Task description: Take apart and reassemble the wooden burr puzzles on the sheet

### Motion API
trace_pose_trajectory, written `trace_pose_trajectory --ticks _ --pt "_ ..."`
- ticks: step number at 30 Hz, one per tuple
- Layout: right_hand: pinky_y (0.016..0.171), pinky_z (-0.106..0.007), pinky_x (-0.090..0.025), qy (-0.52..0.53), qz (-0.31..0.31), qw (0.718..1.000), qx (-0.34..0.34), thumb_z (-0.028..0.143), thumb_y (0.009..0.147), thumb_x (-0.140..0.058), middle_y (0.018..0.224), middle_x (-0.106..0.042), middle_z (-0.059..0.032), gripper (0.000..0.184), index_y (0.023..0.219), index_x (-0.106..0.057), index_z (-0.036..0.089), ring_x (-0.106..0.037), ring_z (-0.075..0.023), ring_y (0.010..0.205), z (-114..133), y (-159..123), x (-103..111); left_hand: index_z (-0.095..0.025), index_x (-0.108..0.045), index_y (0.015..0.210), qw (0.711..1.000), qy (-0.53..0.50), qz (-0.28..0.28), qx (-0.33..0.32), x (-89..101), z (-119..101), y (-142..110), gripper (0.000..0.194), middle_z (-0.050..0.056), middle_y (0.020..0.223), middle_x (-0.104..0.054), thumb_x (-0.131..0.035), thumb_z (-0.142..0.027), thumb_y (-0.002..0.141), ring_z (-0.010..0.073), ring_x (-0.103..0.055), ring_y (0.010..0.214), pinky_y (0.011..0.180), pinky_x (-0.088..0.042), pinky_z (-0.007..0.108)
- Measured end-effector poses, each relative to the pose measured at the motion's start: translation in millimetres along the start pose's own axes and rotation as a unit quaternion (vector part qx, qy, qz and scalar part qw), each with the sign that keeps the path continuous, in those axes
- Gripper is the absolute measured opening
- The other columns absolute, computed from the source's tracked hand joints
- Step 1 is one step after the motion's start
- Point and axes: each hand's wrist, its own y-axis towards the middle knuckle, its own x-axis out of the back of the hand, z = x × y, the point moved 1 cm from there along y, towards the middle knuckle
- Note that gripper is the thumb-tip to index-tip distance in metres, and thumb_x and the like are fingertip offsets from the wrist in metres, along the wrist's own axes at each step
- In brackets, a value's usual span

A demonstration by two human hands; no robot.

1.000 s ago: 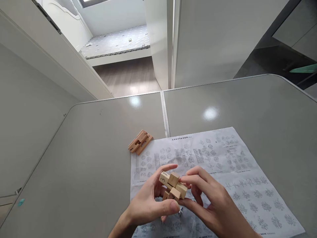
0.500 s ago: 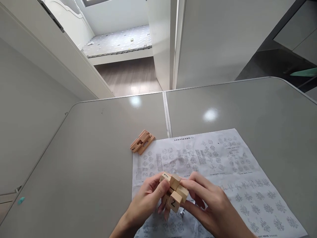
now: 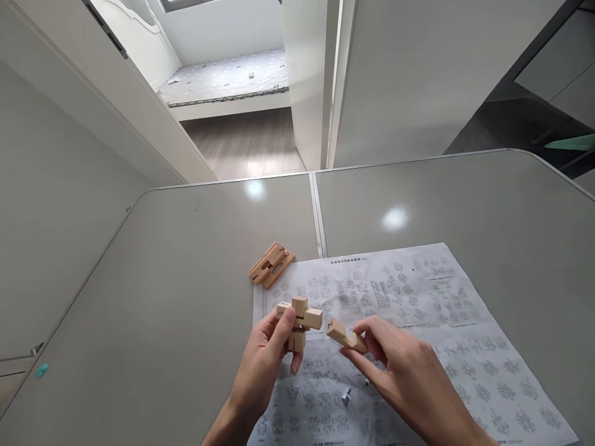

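My left hand (image 3: 263, 354) is closed around a partly joined wooden burr puzzle (image 3: 312, 318), its thumb pressed on top. Several light notched pieces cross one another in it. To its right, my right hand (image 3: 395, 365) pinches a single notched wooden puzzle piece (image 3: 344, 335) marked with a 2. A small gap separates that piece from the puzzle. Both hands are above a creased instruction sheet (image 3: 413, 297) printed with rows of puzzle drawings. The fingers under the puzzle are partly hidden.
Darker reddish wooden puzzle pieces (image 3: 272, 265) lie at the sheet's upper left corner. A tiny crumpled scrap (image 3: 346, 396) sits on the sheet near me. The grey table (image 3: 186, 279) has a seam strip (image 3: 318, 214) and a raised far edge, with a doorway beyond.
My right hand has drawn the piece marked 2 away from the puzzle to the right. My left hand has shifted slightly left and up with the rest of the puzzle.
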Motion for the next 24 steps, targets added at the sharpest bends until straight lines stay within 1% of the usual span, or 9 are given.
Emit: trace_pose_trajectory --ticks 3,7,12,16,18,20,22,24 --pt "0.045 -0.025 -0.038 -0.03 -0.005 0.999 -0.011 0.061 0.109 -0.045 0.063 -0.051 0.0071 0.045 0.081 -0.05 0.026 -0.054 -0.0124 0.043 -1 0 -6 -0.015 -0.065 0.092 0.999 0.042 0.021 -0.016 -0.9 1 -2 0.047 -0.002 0.077 -0.057 -0.066 -0.061 0.097 0.0055 -0.041 0.052 0.052 -0.036 0.024" --pt "0.046 -0.026 -0.039 -0.051 -0.011 0.998 -0.023 0.063 0.109 -0.043 0.063 -0.054 0.0067 0.045 0.083 -0.051 0.027 -0.058 -0.0141 0.045 -3 -1 -10 -0.015 -0.065 0.095 0.995 0.087 0.048 -0.02 -2.8 0 -5 0.041 -0.005 0.069 -0.054 -0.063 -0.056 0.101 0.0053 -0.042 0.051 0.059 -0.036 0.025" --pt "0.046 -0.028 -0.039 -0.064 -0.015 0.998 -0.025 0.066 0.108 -0.039 0.064 -0.059 0.0049 0.047 0.085 -0.054 0.027 -0.06 -0.0164 0.045 -5 -2 -15 -0.015 -0.068 0.109 0.992 0.103 0.073 -0.025 -7.7 -3 -5 0.04 -0.007 0.063 -0.051 -0.06 -0.053 0.103 0.0065 -0.04 0.051 0.062 -0.038 0.025" --pt "0.047 -0.029 -0.039 -0.053 -0.018 0.998 -0.04 0.068 0.107 -0.041 0.065 -0.061 0.0038 0.047 0.093 -0.058 0.027 -0.059 -0.0174 0.046 -7 -3 -17 -0.015 -0.067 0.114 0.991 0.102 0.079 -0.016 -11.8 -6 -5 0.041 -0.007 0.063 -0.05 -0.06 -0.053 0.103 0.0072 -0.041 0.051 0.062 -0.041 0.024" --pt "0.048 -0.028 -0.041 -0.013 -0.015 0.998 -0.057 0.069 0.105 -0.047 0.065 -0.059 0.0042 0.045 0.098 -0.061 0.026 -0.059 -0.0173 0.048 -5 -3 -13 -0.015 -0.067 0.114 0.992 0.1 0.082 -0.011 -13.3 -6 -5 0.041 -0.007 0.064 -0.051 -0.06 -0.054 0.103 0.007 -0.041 0.051 0.062 -0.042 0.024" --pt "0.05 -0.026 -0.044 0.062 0.01 0.995 -0.078 0.065 0.103 -0.054 0.066 -0.058 0.0047 0.04 0.102 -0.063 0.026 -0.059 -0.0164 0.052 0 -3 -6 -0.015 -0.066 0.114 0.992 0.098 0.086 -0.007 -14.2 -6 -5 0.041 -0.006 0.066 -0.053 -0.06 -0.054 0.103 0.0068 -0.042 0.051 0.061 -0.043 0.024" --pt "0.053 -0.023 -0.047 0.161 0.05 0.981 -0.094 0.059 0.105 -0.055 0.071 -0.06 0.0044 0.032 0.107 -0.063 0.027 -0.06 -0.0152 0.058 7 -2 2 -0.016 -0.066 0.113 0.991 0.097 0.09 -0.004 -14.9 -6 -5 0.04 -0.006 0.067 -0.054 -0.061 -0.053 0.102 0.0066 -0.042 0.051 0.06 -0.043 0.024" --pt "0.053 -0.022 -0.047 0.235 0.069 0.963 -0.111 0.056 0.107 -0.053 0.076 -0.062 0.0036 0.03 0.111 -0.063 0.028 -0.06 -0.0146 0.062 13 0 9 -0.016 -0.065 0.109 0.99 0.096 0.099 0.0 -15.6 -5 -4 0.039 -0.006 0.066 -0.054 -0.062 -0.053 0.102 0.0066 -0.044 0.051 0.06 -0.043 0.024"
